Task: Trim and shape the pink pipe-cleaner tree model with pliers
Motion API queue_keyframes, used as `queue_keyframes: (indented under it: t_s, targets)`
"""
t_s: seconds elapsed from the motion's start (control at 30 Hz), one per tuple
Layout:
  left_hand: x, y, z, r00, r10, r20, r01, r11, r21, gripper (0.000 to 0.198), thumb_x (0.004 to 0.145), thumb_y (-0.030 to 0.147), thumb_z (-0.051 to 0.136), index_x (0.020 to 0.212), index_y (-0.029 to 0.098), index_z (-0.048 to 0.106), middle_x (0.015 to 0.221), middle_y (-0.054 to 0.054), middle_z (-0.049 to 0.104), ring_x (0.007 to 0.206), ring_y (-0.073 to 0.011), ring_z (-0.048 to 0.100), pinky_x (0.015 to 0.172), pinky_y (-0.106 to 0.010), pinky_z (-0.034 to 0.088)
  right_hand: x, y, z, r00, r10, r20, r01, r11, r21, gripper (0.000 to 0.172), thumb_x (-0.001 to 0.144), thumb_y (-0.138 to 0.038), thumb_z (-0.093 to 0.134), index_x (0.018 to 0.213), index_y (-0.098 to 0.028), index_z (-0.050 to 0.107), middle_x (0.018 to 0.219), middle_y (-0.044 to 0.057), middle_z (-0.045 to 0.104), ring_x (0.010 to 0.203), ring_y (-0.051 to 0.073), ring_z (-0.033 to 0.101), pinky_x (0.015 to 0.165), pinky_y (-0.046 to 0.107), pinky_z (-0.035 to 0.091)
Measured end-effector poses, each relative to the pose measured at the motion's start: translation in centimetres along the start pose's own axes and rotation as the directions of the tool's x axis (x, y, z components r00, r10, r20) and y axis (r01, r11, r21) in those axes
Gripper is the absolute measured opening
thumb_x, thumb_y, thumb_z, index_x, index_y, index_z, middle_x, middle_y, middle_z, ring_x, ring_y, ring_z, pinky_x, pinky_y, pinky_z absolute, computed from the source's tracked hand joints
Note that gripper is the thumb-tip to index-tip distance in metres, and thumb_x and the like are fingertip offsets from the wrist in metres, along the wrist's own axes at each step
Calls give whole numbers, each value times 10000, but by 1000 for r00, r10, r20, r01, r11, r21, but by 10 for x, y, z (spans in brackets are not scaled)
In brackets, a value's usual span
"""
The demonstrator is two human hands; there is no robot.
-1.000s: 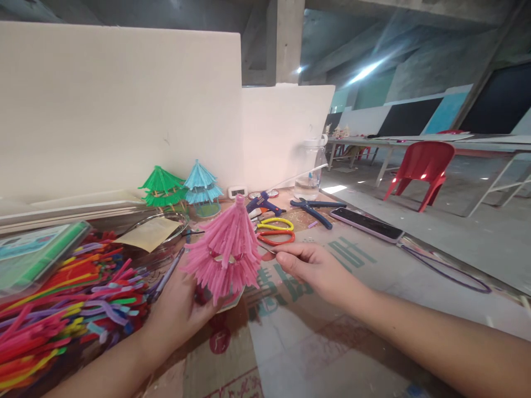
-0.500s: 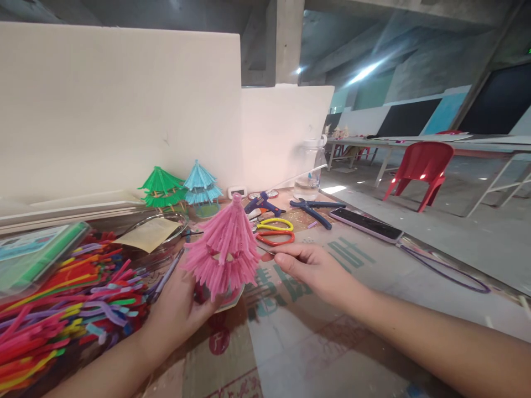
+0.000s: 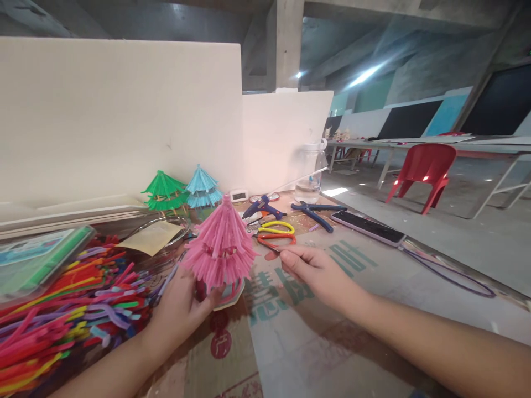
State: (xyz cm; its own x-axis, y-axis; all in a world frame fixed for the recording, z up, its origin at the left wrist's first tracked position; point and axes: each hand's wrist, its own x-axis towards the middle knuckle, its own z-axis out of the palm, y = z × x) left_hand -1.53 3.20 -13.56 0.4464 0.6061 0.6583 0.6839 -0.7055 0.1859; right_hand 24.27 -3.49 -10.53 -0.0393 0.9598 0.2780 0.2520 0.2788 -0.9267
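My left hand (image 3: pixel 174 301) is closed around the lower part of a pink pipe-cleaner pavilion (image 3: pixel 222 243). The model has two tiers of fringed roof and a pale, flat-edged base. It leans slightly, and most of my left fingers are hidden behind it. Just right of the roof, my right hand (image 3: pixel 309 271) pinches a thin, dark metal tool (image 3: pixel 274 249), of which only a short tip shows. That tip is apart from the pink roof and in front of the orange-and-yellow-handled scissors (image 3: pixel 277 239).
Bundled pipe cleaners (image 3: pixel 95 309) and a plastic box (image 3: pixel 45 260) lie left. Behind stand a green pavilion (image 3: pixel 166 190) and a blue one (image 3: pixel 203 188). A glue gun (image 3: pixel 264 208), blue pliers (image 3: pixel 317 213), a water bottle (image 3: pixel 309 174) and a phone (image 3: pixel 367 228) lie farther right.
The pink pavilion has shifted slightly left and its roof is turned a little, showing more of the base. My right hand stays almost in place with the thin tool. The camera view has tilted slightly.
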Motion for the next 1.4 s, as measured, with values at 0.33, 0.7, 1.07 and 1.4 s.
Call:
queue_keyframes:
  t_s: [0.33,0.7,1.07,1.4]
  targets:
    - [6,12,-8,993,110,47,-108,994,-31,192,850,383,532,905,224,624,830,-40,641,759,-230,594,720,-332,498,1,2,-1,995,-92,-33,90,995,-41,350,822,-459,606,1010,-213,768,1062,71,760,1003,285,669,931,454,487]
    - [6,15,-10,984,166,61,-164,986,-42,277,839,278,509,1088,199,600,1071,-91,644,936,-269,608,943,-426,474,-1,0,0,996,-90,5,90,994,-64,399,840,-471,566,1045,-192,765,990,85,766,912,284,674,831,437,522]
    - [1,9,-7,983,169,69,-169,986,-16,344,846,301,522,1165,191,591,1193,-106,635,1048,-288,603,970,-430,468,-1,0,-1,996,-90,13,91,994,-64,395,835,-485,563,994,-191,774,949,74,763,929,271,660,830,395,513]
    - [7,16,-10,983,177,44,-175,983,-53,337,839,279,511,1158,207,590,1153,-94,639,1037,-288,606,979,-436,463,-2,-3,-1,998,-64,20,65,995,-75,379,823,-480,548,845,-185,785,848,72,754,893,276,651,792,381,504]
